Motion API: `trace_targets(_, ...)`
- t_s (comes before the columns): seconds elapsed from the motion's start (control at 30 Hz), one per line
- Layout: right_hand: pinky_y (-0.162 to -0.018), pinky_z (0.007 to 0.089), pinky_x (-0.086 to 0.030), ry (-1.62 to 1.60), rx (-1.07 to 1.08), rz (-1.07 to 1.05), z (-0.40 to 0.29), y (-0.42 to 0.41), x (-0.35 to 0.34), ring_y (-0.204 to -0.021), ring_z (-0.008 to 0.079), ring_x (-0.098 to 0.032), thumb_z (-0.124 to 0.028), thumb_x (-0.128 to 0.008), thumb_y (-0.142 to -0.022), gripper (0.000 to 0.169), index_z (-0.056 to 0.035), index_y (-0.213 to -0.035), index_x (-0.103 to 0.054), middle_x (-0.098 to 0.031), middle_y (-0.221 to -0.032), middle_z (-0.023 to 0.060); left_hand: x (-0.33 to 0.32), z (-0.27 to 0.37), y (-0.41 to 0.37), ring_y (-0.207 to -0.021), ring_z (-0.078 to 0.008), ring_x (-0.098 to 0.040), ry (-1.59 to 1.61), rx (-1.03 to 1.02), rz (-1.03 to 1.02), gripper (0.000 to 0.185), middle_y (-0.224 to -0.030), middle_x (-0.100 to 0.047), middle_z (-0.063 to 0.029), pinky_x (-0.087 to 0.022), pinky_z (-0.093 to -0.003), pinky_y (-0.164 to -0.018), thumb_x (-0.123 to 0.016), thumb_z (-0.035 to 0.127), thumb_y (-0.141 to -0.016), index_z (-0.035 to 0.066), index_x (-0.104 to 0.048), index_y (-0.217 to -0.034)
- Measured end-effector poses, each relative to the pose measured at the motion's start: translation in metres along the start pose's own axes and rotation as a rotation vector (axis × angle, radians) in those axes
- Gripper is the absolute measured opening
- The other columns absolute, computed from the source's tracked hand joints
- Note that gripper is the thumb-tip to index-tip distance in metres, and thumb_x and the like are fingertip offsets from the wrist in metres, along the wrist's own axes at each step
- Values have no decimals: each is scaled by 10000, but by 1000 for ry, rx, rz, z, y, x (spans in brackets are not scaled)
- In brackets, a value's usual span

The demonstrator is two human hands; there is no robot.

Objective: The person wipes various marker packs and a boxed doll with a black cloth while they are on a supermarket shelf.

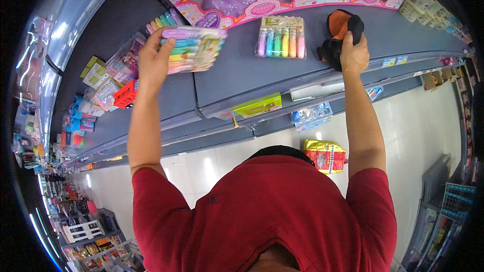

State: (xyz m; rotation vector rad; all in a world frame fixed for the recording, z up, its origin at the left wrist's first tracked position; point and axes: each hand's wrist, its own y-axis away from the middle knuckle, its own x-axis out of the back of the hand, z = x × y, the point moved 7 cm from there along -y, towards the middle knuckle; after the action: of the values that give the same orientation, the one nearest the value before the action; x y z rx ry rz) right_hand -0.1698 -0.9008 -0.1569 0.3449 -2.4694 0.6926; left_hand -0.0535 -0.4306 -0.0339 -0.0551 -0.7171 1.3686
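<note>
Held by its end in my left hand [155, 54] is a clear pack of pastel highlighter markers [196, 49], slightly blurred, raised over the grey shelf [234, 71]. Behind it, partly hidden, another pastel marker pack [166, 20] rests on the shelf. A third marker pack [281, 37] lies flat between my hands. On the right, my right hand [354, 53] grips a black and orange cloth item [338, 34] at the shelf's front part; whether it is a glove or something else I cannot tell.
Pink doll boxes [242, 11] line the shelf's back. To the left are packaged toys and a red plastic basket [126, 94]. Lower shelves hold a green box [259, 105] and a blue-white package [312, 116]. A yellow and red bag [325, 156] stands on the floor.
</note>
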Motion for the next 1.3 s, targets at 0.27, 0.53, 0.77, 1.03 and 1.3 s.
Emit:
trace_targets(0.27, -815, 485, -473, 17, -48, -26, -4, 3, 3, -954, 396, -618, -467, -553, -819, 514, -99, -1174, -605, -655, -1048, 187, 25, -43, -61, -1014, -401, -586, -862, -120, -311, 385, -1111, -615, -232, -457, -427, -869, -567, 240, -885, 52, -566, -1221)
trace_targets(0.53, -824, 480, -470, 42, -72, -17, 0, 3, 1, -966, 390, -617, -483, -542, -826, 517, -122, -1192, -599, -659, -1052, 174, 16, -101, -105, -1025, -383, -580, -919, -116, -458, 391, -1103, -612, -245, -451, -425, -888, -566, 221, -879, 81, -554, -1244)
trace_targets(0.77, -854, 472, -461, 22, -95, -30, -1, 3, 2, -1002, 391, -605, -498, -537, -824, 548, -117, -1214, -587, -651, -1078, 180, 17, -115, -123, -1096, -359, -541, -895, -70, -479, 398, -1161, -575, -216, -442, -406, -913, -581, 212, -875, 104, -551, -1257)
trace_targets(1.03, -852, 471, -466, 53, -90, -4, 4, -1, -2, -998, 395, -606, -501, -543, -821, 559, -102, -1210, -588, -649, -1079, 183, 15, -86, -113, -1071, -363, -545, -973, -319, -306, 402, -1147, -570, -185, -443, -407, -906, -596, 222, -876, 64, -547, -1242)
trace_targets(1.3, -847, 477, -467, 49, -83, -6, 1, 0, 0, -989, 400, -608, -494, -549, -822, 554, -99, -1208, -593, -649, -1073, 193, 36, -106, -85, -1127, -374, -527, -868, -298, -240, 423, -1211, -564, -221, -426, -406, -946, -576, 283, -905, 52, -539, -1257)
